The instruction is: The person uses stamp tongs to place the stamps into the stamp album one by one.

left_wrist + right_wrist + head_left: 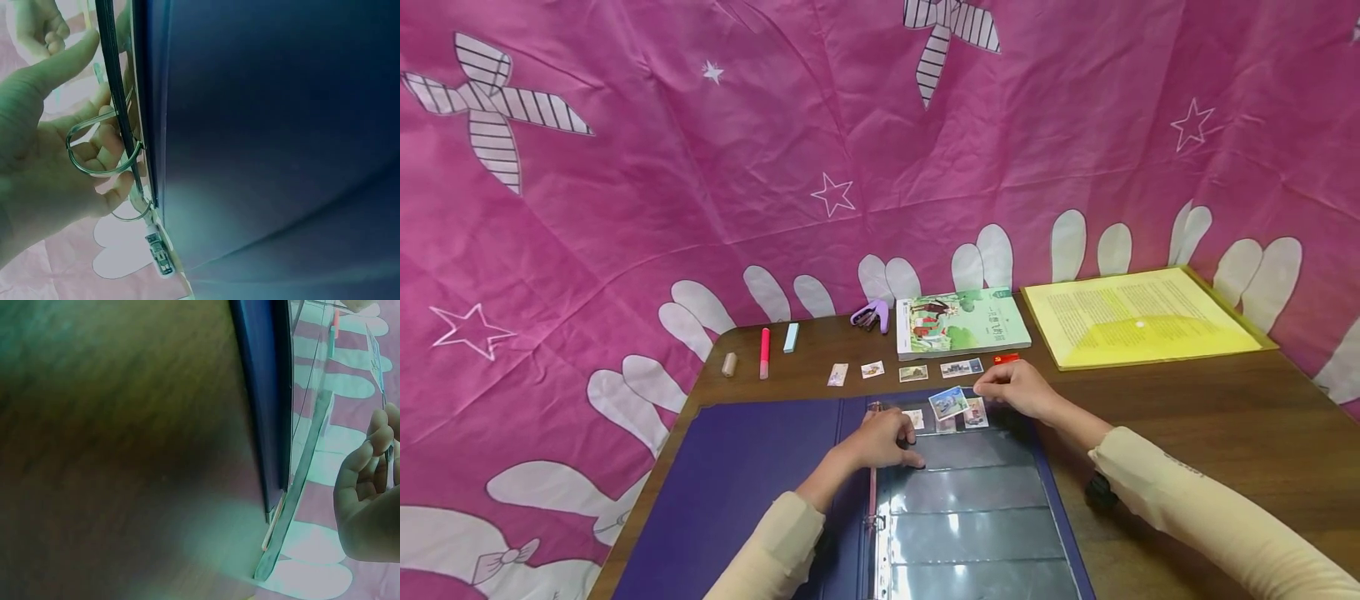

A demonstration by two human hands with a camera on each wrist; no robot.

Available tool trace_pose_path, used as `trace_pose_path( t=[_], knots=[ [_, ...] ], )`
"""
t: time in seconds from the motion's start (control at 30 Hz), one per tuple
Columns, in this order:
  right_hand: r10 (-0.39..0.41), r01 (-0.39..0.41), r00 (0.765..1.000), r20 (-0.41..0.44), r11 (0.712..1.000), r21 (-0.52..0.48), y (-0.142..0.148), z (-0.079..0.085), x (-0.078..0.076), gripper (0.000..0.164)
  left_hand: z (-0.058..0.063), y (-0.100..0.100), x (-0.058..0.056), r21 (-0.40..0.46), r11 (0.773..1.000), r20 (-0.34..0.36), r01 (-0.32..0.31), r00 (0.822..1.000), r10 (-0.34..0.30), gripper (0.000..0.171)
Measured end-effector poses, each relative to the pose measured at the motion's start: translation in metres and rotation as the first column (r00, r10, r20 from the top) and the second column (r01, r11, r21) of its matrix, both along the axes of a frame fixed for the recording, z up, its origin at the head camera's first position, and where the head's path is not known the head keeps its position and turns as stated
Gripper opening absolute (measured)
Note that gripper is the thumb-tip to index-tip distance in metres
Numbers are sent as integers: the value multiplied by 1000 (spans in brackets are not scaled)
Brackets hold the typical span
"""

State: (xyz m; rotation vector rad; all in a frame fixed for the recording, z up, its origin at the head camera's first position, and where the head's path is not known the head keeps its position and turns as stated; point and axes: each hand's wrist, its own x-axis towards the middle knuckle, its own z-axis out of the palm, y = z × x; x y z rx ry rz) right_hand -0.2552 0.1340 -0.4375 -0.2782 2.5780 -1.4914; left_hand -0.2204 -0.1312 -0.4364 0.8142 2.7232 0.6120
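So the stamp, bluish picture with a white border, is tilted at the end of a thin tool pinched in the right hand. Dark blue ring binder lies open underneath, clear pockets on the right, more stamps along the far row, left hand beside them.

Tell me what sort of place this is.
Probably a tabletop workspace, perhaps at home: a wooden table bears an open ring binder and an illustrated book, with a pink patterned cloth behind it.
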Motion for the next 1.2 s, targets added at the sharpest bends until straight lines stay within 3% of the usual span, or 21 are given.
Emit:
trace_pose_path(
  t=[0.3, 0.47, 0.77, 0.97, 1.2],
  knots=[
    [-9, 9, 1000, 2, 1000, -12, -1, 2, 1, 20, 2, 7, 4, -43, 999, -79, -10, 997, 7, 42],
    [-12, 12, 1000, -4, 1000, -20, 0, 1, 0, 19, 1, 11, 0, -53, 998, -69, -18, 998, 14, 38],
    [-9, 9, 1000, -5, 1000, 0, 0, -1, 0, 18, 1, 11, -1, -35, 999, 17, -30, 999, 30, 42],
    [-12, 12, 1000, -4, 1000, 4, -1, -1, 1, 19, 1, 11, 1, -17, 1000, 21, -9, 1000, 9, 29],
    [-13, 13, 1000, 11, 1000, -3, -3, 1, 1, 20, 3, 13, 7, -46, 999, -18, 6, 1000, -6, 40]
  ],
)
